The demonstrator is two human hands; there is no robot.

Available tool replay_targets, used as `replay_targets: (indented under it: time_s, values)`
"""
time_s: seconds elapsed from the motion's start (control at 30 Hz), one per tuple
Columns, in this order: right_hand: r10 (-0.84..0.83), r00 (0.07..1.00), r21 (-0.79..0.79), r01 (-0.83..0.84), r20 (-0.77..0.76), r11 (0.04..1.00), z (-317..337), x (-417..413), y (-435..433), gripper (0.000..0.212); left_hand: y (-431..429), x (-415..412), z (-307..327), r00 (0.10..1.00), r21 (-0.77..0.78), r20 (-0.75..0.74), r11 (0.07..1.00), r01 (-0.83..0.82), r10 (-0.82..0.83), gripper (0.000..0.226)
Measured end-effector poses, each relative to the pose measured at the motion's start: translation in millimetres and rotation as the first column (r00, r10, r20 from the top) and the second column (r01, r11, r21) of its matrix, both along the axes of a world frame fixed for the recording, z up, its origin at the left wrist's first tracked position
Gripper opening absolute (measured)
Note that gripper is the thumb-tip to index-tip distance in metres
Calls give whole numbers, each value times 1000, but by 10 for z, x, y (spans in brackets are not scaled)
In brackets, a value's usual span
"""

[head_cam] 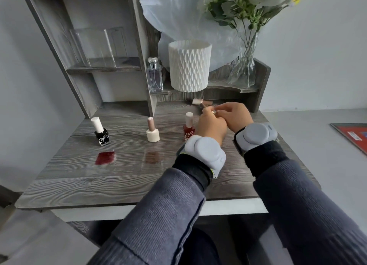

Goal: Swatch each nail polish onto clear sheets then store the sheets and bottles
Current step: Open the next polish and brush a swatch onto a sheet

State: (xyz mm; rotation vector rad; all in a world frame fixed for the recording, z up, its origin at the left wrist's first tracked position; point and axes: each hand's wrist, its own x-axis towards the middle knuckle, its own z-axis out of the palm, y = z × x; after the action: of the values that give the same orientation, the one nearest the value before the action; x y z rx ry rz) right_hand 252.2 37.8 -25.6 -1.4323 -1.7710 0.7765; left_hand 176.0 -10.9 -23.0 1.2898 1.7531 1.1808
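Five nail polish bottles are in sight. Three stand in a row on the grey wood-grain desk: a square black glass bottle with a white cylindrical cap at the left, a slim tan bottle resting on its wide cream cylindrical end in the middle, and a square red glass bottle with a white cap just beside the hands. A fourth, a tan bottle with a cream cap, lies on its side at the back of the desk.

The fifth, a small brown polish bottle, is held above the desk's far right part. The left hand curls its fingers round it and the right hand pinches its pale end; whether the cap is on cannot be told.

Two clear sheets lie flat in front of the row, one patch on each. The clear sheet with a glossy dark red rectangle lies before the black bottle, and the clear sheet with a translucent brown patch before the tan one.

The shelf unit holds one of each thing: a clear acrylic box, a rectangular glass perfume bottle, a white pleated cylindrical pot and a twisted glass vase of white flowers.
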Motion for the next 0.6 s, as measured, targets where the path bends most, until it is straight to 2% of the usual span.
replay_targets:
  time_s: [0.1, 0.2, 0.3, 0.37, 0.5, 0.6]
  values:
    - [-9, 999, -28, 10, 37, 1000, 10, 5, 192, 25, 263, 28, -6, 999, -98, 29, 995, -35, 38, 47]
    - [5, 997, -77, 1, 82, 997, 0, -12, 338, 30, 431, 2, -30, 994, -117, 60, 989, -86, 94, 45]
    - [97, 981, -120, -78, 168, 990, -47, -58, 492, 29, 594, -39, -51, 989, -129, 60, 984, -123, 132, 38]
    - [167, 960, -133, -139, 225, 981, -68, -108, 580, 22, 680, -45, -49, 986, -133, 93, 983, -128, 141, 39]
    - [261, 909, -158, -220, 325, 963, -84, -200, 703, 34, 734, -30, -40, 978, -136, 161, 984, -114, 136, 51]
    - [302, 853, -170, -252, 425, 953, -103, -222, 720, 34, 739, -42, -38, 975, -163, 184, 982, -97, 127, 56]
